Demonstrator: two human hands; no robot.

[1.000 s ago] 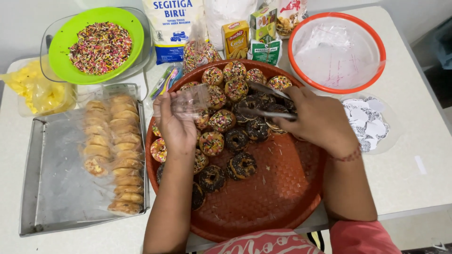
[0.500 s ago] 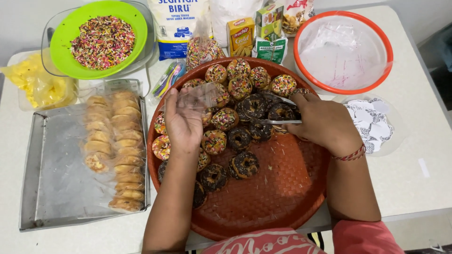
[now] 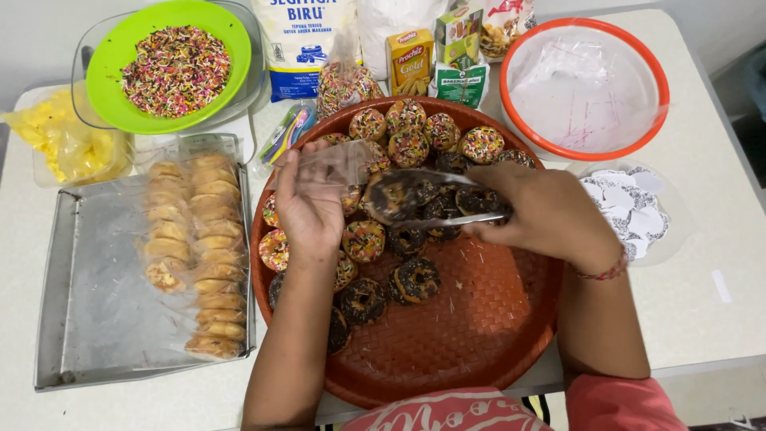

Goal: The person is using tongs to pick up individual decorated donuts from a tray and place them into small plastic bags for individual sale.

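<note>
Looking down from the head camera, a round red-brown woven tray (image 3: 479, 335) is seen on a pale table (image 3: 718, 303), its far half crowded with sprinkled and chocolate-glazed doughnuts (image 3: 407, 132). A clear plastic bag (image 3: 351, 164) is held open above them by the left hand (image 3: 307, 209), its fingers pinched on the bag's edge. Metal tongs (image 3: 459, 217) are gripped by the right hand (image 3: 550, 211), fingers pressed together around the handles, and a chocolate doughnut (image 3: 396, 195) is clamped in the tongs right at the bag's mouth, above the tray. To the left, a metal baking tray (image 3: 88, 303) is lined with plastic and carries plain doughnuts (image 3: 199, 255) in two rows. A green bowl of sprinkles (image 3: 171, 68) is placed behind it, and an orange-rimmed bowl (image 3: 586, 84) lies at the far right.
</note>
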